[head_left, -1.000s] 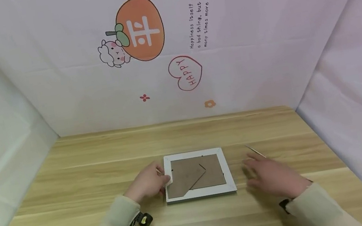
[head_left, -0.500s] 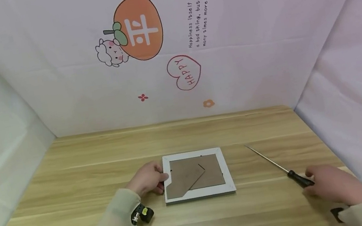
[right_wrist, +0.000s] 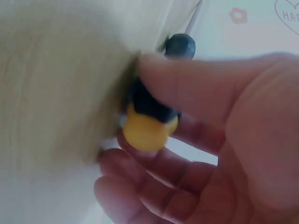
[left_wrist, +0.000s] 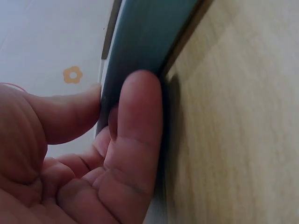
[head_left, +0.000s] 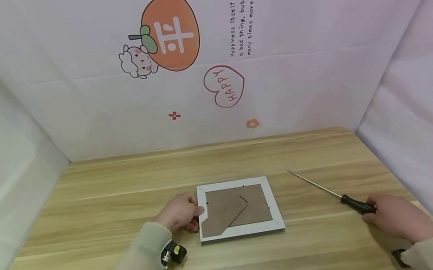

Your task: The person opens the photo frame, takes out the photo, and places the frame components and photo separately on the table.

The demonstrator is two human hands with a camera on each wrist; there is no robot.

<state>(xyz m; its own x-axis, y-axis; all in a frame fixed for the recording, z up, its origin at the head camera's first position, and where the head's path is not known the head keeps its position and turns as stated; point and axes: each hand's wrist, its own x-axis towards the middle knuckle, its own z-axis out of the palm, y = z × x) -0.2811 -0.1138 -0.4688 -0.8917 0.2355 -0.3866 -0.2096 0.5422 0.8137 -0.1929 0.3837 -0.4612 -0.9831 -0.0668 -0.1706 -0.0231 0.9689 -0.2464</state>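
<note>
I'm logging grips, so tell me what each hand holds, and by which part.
The right hand holds the screwdriver by its handle; the left hand grips the picture frame by its left edge.

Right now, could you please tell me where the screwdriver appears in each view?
Head: screwdriver at lower right, right of the picture frame.
Left wrist: not in it.
Right wrist: near the centre, its black-and-yellow handle foremost.
Shared landmark: the flower print, near centre, left and top right respectively.
</note>
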